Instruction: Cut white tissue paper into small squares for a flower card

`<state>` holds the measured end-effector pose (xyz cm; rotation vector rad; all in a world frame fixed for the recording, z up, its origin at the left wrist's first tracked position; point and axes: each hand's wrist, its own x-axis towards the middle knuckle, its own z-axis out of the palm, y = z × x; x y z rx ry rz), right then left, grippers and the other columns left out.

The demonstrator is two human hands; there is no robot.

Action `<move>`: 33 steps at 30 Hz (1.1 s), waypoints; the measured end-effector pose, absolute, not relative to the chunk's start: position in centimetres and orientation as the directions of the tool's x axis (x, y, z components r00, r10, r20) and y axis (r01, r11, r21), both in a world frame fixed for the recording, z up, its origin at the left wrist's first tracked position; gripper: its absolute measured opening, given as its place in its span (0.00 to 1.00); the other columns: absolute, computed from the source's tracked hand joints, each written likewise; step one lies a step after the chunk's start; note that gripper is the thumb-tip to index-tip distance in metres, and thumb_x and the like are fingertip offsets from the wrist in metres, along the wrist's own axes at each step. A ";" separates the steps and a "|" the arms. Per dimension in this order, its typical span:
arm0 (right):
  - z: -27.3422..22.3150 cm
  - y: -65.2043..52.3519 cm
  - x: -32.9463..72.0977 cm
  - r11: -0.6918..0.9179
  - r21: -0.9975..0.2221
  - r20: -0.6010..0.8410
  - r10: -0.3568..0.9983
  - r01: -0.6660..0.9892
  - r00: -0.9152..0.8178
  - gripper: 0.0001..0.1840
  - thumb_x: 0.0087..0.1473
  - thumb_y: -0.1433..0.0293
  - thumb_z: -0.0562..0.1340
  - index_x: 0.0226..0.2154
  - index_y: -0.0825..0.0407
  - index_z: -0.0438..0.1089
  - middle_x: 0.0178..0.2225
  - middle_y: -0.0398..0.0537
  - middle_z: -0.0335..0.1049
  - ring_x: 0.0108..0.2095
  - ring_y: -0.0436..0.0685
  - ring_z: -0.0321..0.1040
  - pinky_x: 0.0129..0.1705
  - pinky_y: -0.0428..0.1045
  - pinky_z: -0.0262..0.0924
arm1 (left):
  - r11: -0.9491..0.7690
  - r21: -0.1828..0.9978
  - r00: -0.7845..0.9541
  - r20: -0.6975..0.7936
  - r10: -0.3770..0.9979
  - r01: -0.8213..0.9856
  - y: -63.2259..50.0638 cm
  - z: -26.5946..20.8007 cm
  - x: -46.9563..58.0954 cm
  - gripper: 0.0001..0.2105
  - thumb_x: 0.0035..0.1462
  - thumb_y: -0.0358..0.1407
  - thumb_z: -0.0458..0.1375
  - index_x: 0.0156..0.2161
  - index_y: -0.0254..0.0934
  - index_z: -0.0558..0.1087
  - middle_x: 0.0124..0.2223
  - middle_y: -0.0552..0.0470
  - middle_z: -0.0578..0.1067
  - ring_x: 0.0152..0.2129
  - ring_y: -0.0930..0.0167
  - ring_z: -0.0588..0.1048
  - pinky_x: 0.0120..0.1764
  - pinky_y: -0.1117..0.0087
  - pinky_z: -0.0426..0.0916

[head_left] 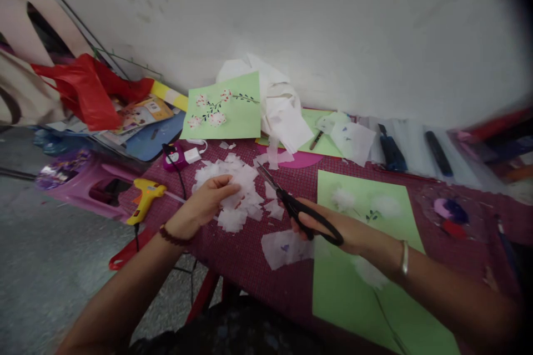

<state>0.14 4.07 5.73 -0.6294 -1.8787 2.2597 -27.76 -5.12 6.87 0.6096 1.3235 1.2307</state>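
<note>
Your left hand (216,197) is over the pile of small white translucent paper squares (233,169) at the table's centre, thumb and fingers nearly together; can't tell if a square is pinched. Your right hand (316,224) has its fingers wrapped on the black-handled metal scissors (297,211), at the pile's 3 o'clock, blades toward 10. Blade gap: can't tell.

Risks, my read:
- Tips point over the pile near your left thumb. Closing without clearing it could nick you or cut loose squares.
- Squares look light; a brush or draught could scatter them.
- Right forearm crosses the pale green card with white fluffy tufts (333,288), at 4 o'clock. Dropping the elbow could flatten a tuft.
- Yellow glue gun (145,199) at 9 o'clock, by your left forearm. If it's hot, a wide left swing risks a burn.
</note>
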 end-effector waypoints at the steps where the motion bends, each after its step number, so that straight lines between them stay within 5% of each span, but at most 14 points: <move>1: 5.8 4.1 0.4 -0.210 -0.963 -0.236 0.360 0.169 -0.902 0.25 0.59 0.46 0.60 0.40 0.51 0.67 0.33 0.46 0.66 0.29 0.51 0.63 0.29 0.48 0.55 | 0.286 0.906 -0.230 -0.364 0.903 -0.312 -4.9 7.0 -27.8 0.11 0.43 0.36 0.72 0.30 0.35 0.76 0.25 0.54 0.78 0.17 0.75 0.73 0.22 0.75 0.68; 13: 8.1 4.4 -0.9 -0.145 -0.931 -0.362 0.238 0.335 -0.901 0.40 0.52 0.42 0.64 0.54 0.56 0.63 0.31 0.44 0.60 0.30 0.50 0.58 0.32 0.47 0.58 | 0.381 0.866 -0.100 -0.432 0.896 -0.324 -3.7 6.7 -26.7 0.09 0.42 0.37 0.71 0.27 0.36 0.76 0.24 0.54 0.77 0.19 0.75 0.73 0.25 0.75 0.67; 26: 7.2 4.4 -1.6 -0.197 -0.921 -0.385 0.341 0.335 -0.858 0.33 0.53 0.42 0.63 0.42 0.54 0.65 0.26 0.40 0.62 0.21 0.45 0.57 0.21 0.45 0.48 | 0.371 0.879 -0.076 -0.409 0.909 -0.299 -3.3 6.1 -27.2 0.06 0.43 0.35 0.69 0.28 0.36 0.79 0.25 0.50 0.78 0.19 0.73 0.74 0.23 0.75 0.69; 33: 7.5 5.2 -1.2 -0.075 -0.939 -0.343 0.270 0.336 -0.899 0.35 0.53 0.37 0.58 0.40 0.53 0.64 0.34 0.47 0.65 0.31 0.51 0.63 0.33 0.49 0.57 | 0.360 0.902 -0.206 -0.409 0.889 -0.238 -4.6 6.5 -28.3 0.09 0.41 0.36 0.69 0.24 0.36 0.73 0.22 0.54 0.74 0.17 0.74 0.72 0.20 0.76 0.66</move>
